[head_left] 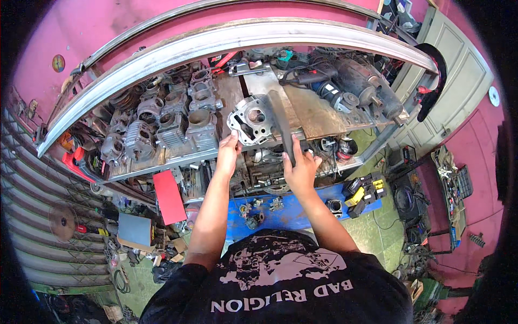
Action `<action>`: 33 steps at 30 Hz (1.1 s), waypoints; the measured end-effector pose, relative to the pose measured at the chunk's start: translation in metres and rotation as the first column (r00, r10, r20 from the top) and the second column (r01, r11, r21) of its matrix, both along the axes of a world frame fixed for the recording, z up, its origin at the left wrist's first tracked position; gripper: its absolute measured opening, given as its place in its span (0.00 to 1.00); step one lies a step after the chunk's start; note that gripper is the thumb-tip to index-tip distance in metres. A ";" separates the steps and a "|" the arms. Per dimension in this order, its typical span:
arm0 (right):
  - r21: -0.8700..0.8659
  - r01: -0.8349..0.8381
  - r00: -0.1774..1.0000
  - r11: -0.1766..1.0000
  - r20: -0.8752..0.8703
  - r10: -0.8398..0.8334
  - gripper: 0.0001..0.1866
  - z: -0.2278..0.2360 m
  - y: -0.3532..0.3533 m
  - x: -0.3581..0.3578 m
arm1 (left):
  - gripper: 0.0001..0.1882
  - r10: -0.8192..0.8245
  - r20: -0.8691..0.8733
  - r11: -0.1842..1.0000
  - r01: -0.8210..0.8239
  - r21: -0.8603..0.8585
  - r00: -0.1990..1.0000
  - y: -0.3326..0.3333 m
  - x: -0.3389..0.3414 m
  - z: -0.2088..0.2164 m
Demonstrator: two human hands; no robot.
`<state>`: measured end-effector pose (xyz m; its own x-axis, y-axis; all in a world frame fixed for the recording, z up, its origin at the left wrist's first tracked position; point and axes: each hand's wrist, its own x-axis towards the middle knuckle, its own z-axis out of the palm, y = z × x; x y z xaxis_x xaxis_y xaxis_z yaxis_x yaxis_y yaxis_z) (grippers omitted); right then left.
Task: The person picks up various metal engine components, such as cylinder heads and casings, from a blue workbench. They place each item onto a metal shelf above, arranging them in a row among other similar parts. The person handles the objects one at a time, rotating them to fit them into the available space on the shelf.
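Now your left hand (229, 152) pinches the lower left edge of a silver metal engine casting with round holes (249, 123), which is at the front edge of the worn brown workbench (318, 113). Your right hand (302, 170) grips a long, flat, dark grey bar (281, 123), which slants along the casting's right side.

Open board (319, 114) right of the flat tool (282, 124) — cylinder blocks (171, 132) crowd left
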<state>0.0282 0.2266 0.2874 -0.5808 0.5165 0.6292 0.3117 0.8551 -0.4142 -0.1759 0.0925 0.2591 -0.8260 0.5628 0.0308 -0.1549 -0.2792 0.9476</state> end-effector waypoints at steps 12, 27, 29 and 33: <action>0.201 -0.331 0.944 0.922 0.047 0.328 0.37 -0.012 0.007 0.020 | 0.23 0.006 -0.020 1.000 -0.005 0.017 1.000 0.000 0.004 -0.008; 0.041 -0.136 0.990 0.990 -0.026 0.138 0.39 -0.013 0.017 -0.006 | 0.22 0.026 -0.065 0.999 -0.024 0.030 0.998 0.005 0.017 -0.002; 0.160 -0.306 0.950 0.938 -0.006 0.311 0.38 -0.005 0.012 -0.008 | 0.23 0.036 -0.060 0.999 -0.034 0.031 0.998 0.005 0.016 -0.005; 0.154 -0.224 0.974 0.962 0.005 0.226 0.38 -0.005 0.018 -0.008 | 0.24 0.036 -0.009 0.999 -0.036 0.033 0.999 0.003 0.007 -0.010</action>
